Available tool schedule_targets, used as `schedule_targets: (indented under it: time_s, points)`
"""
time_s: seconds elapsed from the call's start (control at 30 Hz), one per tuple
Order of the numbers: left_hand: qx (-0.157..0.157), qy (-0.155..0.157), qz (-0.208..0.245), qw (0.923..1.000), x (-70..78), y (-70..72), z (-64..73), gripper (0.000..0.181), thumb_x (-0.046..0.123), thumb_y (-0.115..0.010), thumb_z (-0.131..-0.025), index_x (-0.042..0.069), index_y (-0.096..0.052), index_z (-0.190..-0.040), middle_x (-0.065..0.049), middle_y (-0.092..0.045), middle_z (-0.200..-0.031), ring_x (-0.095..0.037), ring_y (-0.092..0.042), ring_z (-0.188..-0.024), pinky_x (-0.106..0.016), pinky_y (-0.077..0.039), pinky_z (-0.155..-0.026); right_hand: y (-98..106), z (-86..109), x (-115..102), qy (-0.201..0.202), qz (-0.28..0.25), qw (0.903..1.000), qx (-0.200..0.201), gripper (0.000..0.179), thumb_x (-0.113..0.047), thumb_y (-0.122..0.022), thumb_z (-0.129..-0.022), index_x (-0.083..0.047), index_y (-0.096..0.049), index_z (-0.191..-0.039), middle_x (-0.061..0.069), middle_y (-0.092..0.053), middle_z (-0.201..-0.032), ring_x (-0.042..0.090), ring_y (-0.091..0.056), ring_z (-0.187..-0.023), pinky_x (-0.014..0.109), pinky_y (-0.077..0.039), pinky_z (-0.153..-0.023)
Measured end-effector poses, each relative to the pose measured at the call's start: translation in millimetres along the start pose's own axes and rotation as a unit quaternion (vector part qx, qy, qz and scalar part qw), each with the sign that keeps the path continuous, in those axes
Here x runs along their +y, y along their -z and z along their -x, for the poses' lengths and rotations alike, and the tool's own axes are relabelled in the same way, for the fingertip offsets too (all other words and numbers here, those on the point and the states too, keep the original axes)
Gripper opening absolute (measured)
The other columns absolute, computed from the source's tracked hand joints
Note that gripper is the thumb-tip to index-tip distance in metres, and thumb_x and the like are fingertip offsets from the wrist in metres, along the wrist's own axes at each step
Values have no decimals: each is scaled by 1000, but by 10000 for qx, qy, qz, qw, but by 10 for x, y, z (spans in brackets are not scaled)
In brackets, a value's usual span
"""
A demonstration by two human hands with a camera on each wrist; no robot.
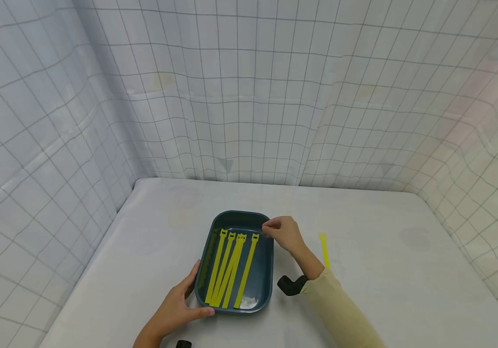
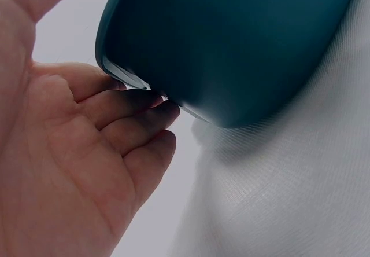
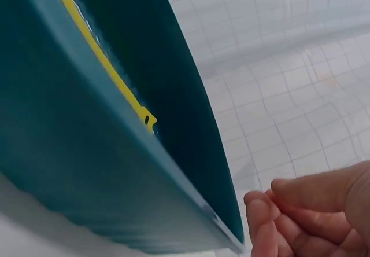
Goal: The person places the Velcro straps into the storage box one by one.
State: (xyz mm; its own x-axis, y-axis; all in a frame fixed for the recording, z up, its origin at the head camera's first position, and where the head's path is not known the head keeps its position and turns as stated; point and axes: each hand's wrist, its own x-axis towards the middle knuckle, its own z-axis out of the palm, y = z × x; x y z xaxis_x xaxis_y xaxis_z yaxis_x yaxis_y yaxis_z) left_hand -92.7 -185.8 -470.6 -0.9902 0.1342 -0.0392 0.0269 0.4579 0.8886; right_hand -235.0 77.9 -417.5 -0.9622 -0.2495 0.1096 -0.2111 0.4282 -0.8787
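A dark teal tray (image 1: 255,285) stands on the white table, several yellow cable ties (image 1: 245,270) lying lengthwise in it with their slotted heads at the far end. My left hand (image 1: 175,307) holds the tray's near left corner, thumb along the near rim and fingers against the left side; the left wrist view shows the fingertips on the outer wall. Over the far right rim is my right hand (image 1: 285,234), its thumb and index fingertips together and nothing visible between them. The right wrist view shows this hand (image 3: 306,210) beside the tray's end.
Another yellow cable tie (image 1: 324,249) lies on the table to the right of the tray, partly hidden by the right forearm. White grid-patterned curtains (image 1: 253,96) enclose the table at the back and sides. A black wrist device (image 1: 291,285) sits at the right sleeve.
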Motion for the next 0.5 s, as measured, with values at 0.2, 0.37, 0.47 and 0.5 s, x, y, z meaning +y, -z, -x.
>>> schedule_targets:
  time_s: [0.2, 0.37, 0.47, 0.5]
  points:
    - [-23, -122, -24, 9999, -6, 11, 8, 106, 31, -83, -66, 12, -18, -148, -10, -21, -149, -27, -25, -133, -43, -31, -101, 110, 51, 87, 170, -217, 9994, -217, 20, -11, -64, -86, 4, -68, -98, 7, -68, -86, 16, -64, -76, 32, -53, -71]
    - [-24, -137, -10, 9999, 6, 21, 14, 105, 31, -83, -66, 14, -18, -148, -8, -20, -149, -25, -25, -133, -42, -31, -101, 176, 80, 167, 216, -231, 9995, -65, 18, -11, -65, -86, 3, -68, -97, 7, -68, -87, 17, -64, -75, 33, -53, -71]
    - [-46, -118, -2, 9999, 3, 20, 14, 105, 31, -83, -67, 13, -18, -148, -9, -20, -149, -26, -24, -133, -42, -31, -102, 222, 94, 220, 156, -195, 9996, 131, 16, -11, -66, -85, 2, -69, -94, 6, -68, -86, 16, -63, -73, 33, -53, -70]
    - [-46, -105, 8, 9999, 0, 20, 16, 105, 30, -83, -67, 13, -18, -148, -9, -19, -149, -26, -24, -133, -43, -30, -102, 240, 100, 236, 121, -193, 9996, 174, 15, -10, -67, -84, 1, -69, -94, 6, -68, -86, 16, -64, -73, 33, -53, -71]
